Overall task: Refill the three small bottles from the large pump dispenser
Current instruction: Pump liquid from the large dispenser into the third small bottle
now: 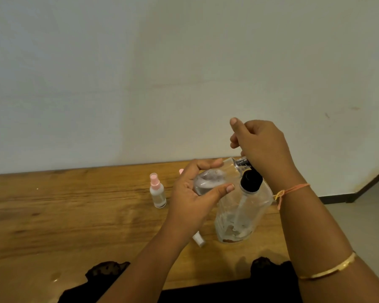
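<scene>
A wooden table (74,215) with a strong streaked grain runs across the view and meets a plain pale wall (140,73). At the far right, a light floor (370,215) shows past the table end, with a dark baseboard (337,196) along the foot of the wall.

The pump dispenser (243,211) stands on the table right of centre. It is a large clear bottle with flat sides, a black collar (251,180) and a silvery spout (242,162). A thin tube runs down inside it to a shallow pool of liquid with some foam at the bottom. The right hand (265,145) is curled over the pump top and grips it, with one finger sticking up.

The left hand (193,200) holds the open small bottle (208,182) between thumb and bent fingers, with its mouth just beside the spout. This bottle is clear and round, with clear liquid and froth inside.

The capped small bottle (157,191) stands upright on the table left of the hands. It is clear with a pink spray top and looks about part full. A second pink tip (181,171) peeks out behind the left hand; what is under it is hidden. A small white cap (199,239) lies on its side under the left wrist.

The right arm wears an orange thread (289,190) and a gold bangle (328,270). Black cloth (105,276) edges the near side.
</scene>
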The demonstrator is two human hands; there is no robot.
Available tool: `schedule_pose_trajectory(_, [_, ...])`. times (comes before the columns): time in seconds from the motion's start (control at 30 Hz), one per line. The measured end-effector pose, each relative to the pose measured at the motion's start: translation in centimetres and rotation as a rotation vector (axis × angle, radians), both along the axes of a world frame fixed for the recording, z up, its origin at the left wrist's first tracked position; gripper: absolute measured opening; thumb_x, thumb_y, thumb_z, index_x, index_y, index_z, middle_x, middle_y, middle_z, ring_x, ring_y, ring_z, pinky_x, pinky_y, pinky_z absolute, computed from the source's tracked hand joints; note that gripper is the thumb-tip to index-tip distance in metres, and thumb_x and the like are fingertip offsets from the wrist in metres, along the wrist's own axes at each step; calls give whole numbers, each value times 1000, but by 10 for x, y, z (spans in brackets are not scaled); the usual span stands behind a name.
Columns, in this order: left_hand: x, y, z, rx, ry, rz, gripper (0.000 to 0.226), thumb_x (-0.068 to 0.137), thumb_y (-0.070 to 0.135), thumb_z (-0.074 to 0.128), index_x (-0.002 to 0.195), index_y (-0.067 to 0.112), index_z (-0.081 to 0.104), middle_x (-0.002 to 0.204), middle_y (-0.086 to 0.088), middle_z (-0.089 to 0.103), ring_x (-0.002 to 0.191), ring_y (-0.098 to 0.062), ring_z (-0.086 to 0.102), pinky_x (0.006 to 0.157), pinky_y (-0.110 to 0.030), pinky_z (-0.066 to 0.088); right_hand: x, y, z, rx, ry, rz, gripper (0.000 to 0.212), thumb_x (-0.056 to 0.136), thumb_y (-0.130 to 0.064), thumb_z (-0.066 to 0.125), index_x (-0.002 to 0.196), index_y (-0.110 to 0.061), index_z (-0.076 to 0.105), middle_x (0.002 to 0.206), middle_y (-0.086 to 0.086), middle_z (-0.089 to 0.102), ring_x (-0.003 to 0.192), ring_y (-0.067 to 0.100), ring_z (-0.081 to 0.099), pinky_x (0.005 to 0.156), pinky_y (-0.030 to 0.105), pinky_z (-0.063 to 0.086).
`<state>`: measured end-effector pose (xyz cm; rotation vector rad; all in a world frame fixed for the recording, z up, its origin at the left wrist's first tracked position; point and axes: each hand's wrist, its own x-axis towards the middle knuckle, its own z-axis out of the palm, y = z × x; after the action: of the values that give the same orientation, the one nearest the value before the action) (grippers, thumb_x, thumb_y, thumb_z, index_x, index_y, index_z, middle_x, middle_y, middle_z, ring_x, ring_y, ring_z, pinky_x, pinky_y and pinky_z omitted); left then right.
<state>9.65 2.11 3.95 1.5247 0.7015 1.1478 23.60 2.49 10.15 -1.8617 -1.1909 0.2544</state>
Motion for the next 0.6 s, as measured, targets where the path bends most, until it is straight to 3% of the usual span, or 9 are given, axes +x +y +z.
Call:
schedule_pose_trajectory(0.17, [-1,0,-1,-1,27,-4,34,62,24,76,91,34,60,101,25,66,102,1,61,87,-24,53,2,-1,-2,-111,66,55,54,93,-50,41,80,-5,67,75,-2,68,69,16,61,66,29,46])
schedule_pose_trajectory(0.3, [-1,1,-4,-4,53,-4,34,66,19,77,91,32,60,101,27,66,104,-1,61,92,-35,51,7,0,-8,-238,95,79,48,91,-49,48,71,-10,68,73,2,67,72,20,62,68,31,45])
schedule_pose_trajectory(0.47, [1,0,-4,5,2,-14,36,67,7,77,90,28,60,97,28,66,99,4,61,81,-15,51,4,-3,-4,-119,80,50,54,91,-49,48,76,-1,68,69,1,66,64,21,60,63,31,46])
schedule_pose_trajectory(0.53, [1,0,-2,12,-27,-14,35,64,10,77,90,28,60,94,28,66,98,5,61,77,-10,49,1,-3,1,-36,43,33,58,91,-49,46,83,5,66,74,10,68,66,30,61,68,41,51])
schedule_pose_trajectory(0.6, [1,0,-1,12,-42,-17,34,61,18,76,90,28,61,95,27,66,98,5,61,78,-11,49,-1,-2,3,-28,45,45,59,92,-49,45,87,7,65,73,6,68,64,26,61,71,40,52])
